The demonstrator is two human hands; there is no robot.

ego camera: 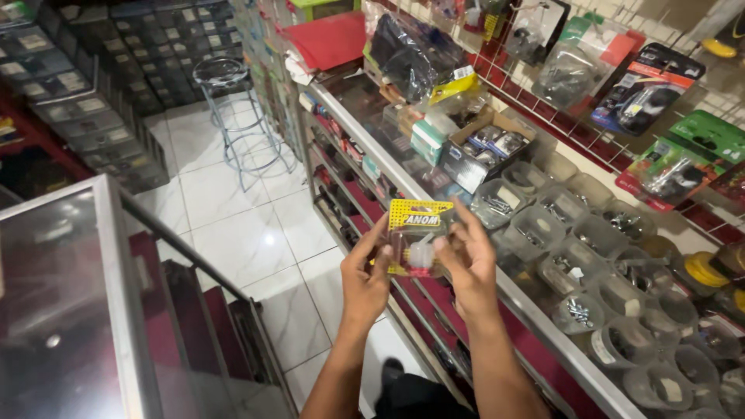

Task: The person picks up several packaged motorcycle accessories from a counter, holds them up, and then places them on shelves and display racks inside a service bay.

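Head view: a small yellow-carded packet is pinched between left hand and right hand, lifted above the counter; unopened as yet.

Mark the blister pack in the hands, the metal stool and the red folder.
blister pack (417, 237): head view, clear bubble.
metal stool (220, 72): head view, round seat.
red folder (330, 39): head view, flat cover.

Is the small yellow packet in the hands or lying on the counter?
In the hands: small yellow packet is raised between left hand and right hand.

Blister pack contents indistinct
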